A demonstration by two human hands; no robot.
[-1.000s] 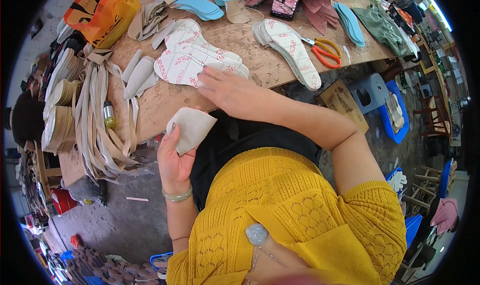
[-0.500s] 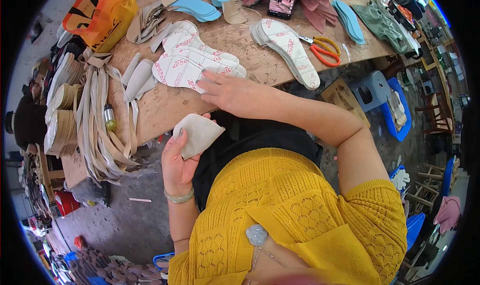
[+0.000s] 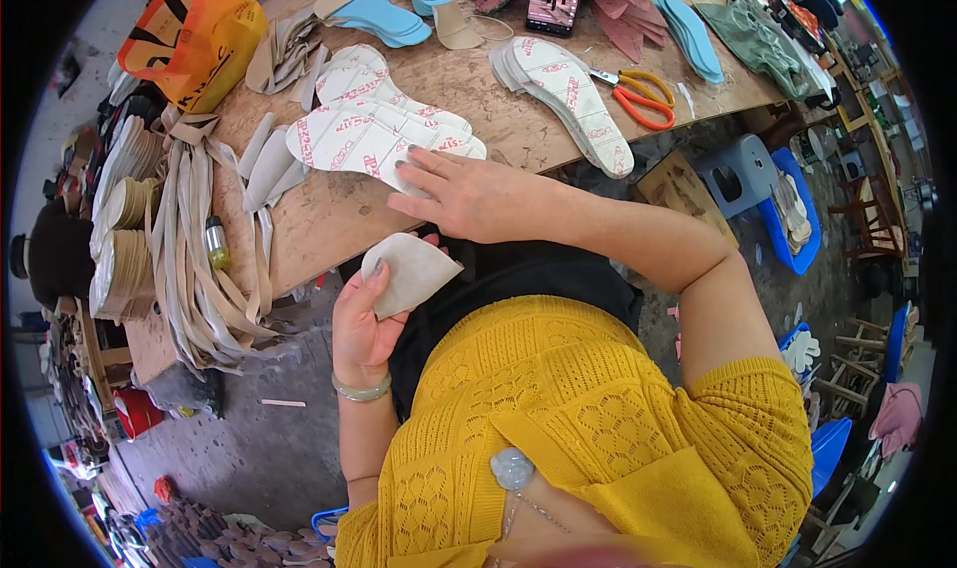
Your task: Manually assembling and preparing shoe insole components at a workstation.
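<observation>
table (image 3: 329, 219) beneath insoles (image 3: 344, 137), grey floor (image 3: 259, 448)

On table (image 3: 469, 79): left insoles (image 3: 344, 134), right insoles (image 3: 568, 94), scissors (image 3: 643, 95) just right of latter, phone (image 3: 554, 0) behind them; bag (image 3: 199, 39) back left, straps (image 3: 189, 239) before bag.

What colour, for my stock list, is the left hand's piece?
The piece is pale beige; best view: head.

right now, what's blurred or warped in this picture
Head view: printed insoles and left hand look fairly sharp; head view: lines bow toward the rim, black fills the corners; head view, lower left: heaped pieces look softer.
</observation>
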